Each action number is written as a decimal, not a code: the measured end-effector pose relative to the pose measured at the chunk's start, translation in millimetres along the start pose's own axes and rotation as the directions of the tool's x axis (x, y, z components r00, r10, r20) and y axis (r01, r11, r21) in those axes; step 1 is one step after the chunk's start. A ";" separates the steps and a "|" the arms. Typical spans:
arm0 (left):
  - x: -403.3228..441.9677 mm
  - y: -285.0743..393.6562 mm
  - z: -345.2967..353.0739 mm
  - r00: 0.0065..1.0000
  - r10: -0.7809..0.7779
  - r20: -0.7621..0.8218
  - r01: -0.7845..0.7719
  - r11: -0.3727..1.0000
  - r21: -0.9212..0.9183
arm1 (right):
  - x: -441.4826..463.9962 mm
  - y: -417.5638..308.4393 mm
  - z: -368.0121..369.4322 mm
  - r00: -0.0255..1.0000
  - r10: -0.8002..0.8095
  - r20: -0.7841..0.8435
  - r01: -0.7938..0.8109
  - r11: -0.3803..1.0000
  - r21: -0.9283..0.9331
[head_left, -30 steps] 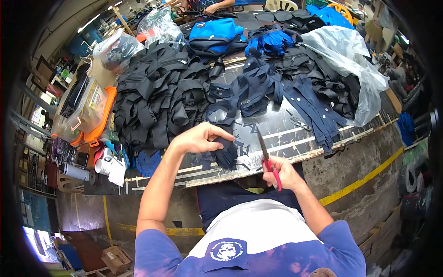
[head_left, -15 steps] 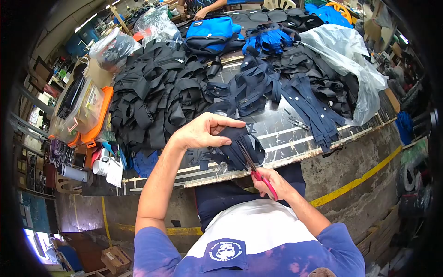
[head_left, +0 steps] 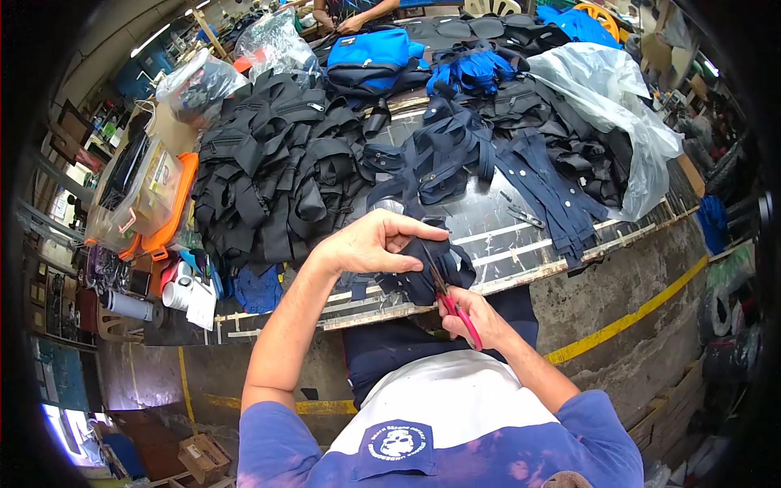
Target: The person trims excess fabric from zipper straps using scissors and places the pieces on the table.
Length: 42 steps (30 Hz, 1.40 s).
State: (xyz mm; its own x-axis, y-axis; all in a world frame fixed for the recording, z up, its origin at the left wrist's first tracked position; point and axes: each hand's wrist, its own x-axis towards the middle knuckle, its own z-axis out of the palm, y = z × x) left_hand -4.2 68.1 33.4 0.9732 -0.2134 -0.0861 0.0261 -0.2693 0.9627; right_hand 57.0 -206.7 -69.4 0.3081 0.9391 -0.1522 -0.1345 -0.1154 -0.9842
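My left hand [head_left: 378,242] pinches a dark navy fabric piece [head_left: 419,286] between thumb and fingers, at the near edge of the table. Pink-handled scissors [head_left: 460,319] are gripped in my right hand [head_left: 478,315]. Their blades reach up to the fabric just beside my left thumb; whether they cut into it I cannot tell. Beyond my hands lies a heap of navy zipper strips [head_left: 447,154]. More navy strips [head_left: 553,191] hang toward the table edge on the right, with a small metal tool [head_left: 526,216] beside them.
A large pile of black fabric strips [head_left: 277,163] covers the table's left side. Behind stand a blue pouch [head_left: 370,53] and a clear plastic bag [head_left: 610,106]. A clear bin [head_left: 142,191] with an orange lid is at left. Another person's hand [head_left: 354,23] shows across the table.
My left hand has shifted slightly right and down with the fabric. The scissors have moved a little left, their blades nearer my left thumb. Another hand of the person opposite has come into view.
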 end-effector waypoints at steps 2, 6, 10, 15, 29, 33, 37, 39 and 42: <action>0.7 -0.2 -1.3 0.999 0.024 0.040 -0.026 0.999 0.040 | -0.5 0.1 0.9 1.000 0.009 -0.012 -0.009 1.000 0.004; 1.5 -1.1 4.2 0.998 0.048 0.048 -0.041 0.990 -0.139 | -2.2 -2.1 1.9 0.998 0.043 -0.047 -0.043 0.999 0.017; 0.1 -2.4 0.7 0.998 0.030 0.063 -0.017 0.979 -0.203 | -4.5 -3.0 1.7 0.995 0.073 -0.070 -0.071 0.997 0.030; 1.0 -4.2 3.4 0.994 -0.001 0.105 0.023 0.977 -0.211 | -3.4 4.7 0.7 0.997 0.027 -0.078 -0.025 0.999 0.019; 6.0 12.7 8.7 0.998 0.062 -0.016 -0.063 0.992 -0.108 | 25.6 -36.7 -4.3 0.870 -0.283 -0.404 0.288 0.956 -0.049; 1.4 17.3 2.9 0.996 0.060 -0.071 -0.074 0.973 -0.220 | 47.2 -36.3 -17.8 0.874 -0.297 -0.384 0.336 0.941 0.036; -4.8 16.9 -5.8 0.995 0.065 -0.071 -0.080 0.969 -0.235 | 57.3 -48.4 -25.6 0.873 -0.294 -0.389 0.352 0.932 0.087; -5.0 12.6 -9.3 0.988 0.134 -0.083 -0.147 0.971 -0.188 | 58.5 -55.5 -24.8 0.882 -0.296 -0.367 0.353 0.931 0.098; -8.4 12.4 -23.5 0.996 0.087 0.025 -0.086 0.995 -0.048 | 58.9 -64.4 -25.0 0.888 -0.293 -0.354 0.340 0.937 0.080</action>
State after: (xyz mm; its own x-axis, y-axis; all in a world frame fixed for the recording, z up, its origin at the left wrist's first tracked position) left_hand -6.6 88.7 52.1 0.9658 -0.2593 -0.0079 -0.0470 -0.2049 0.9777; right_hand 107.3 -152.0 -17.2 0.6468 0.7531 0.1206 -0.0962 0.2373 -0.9667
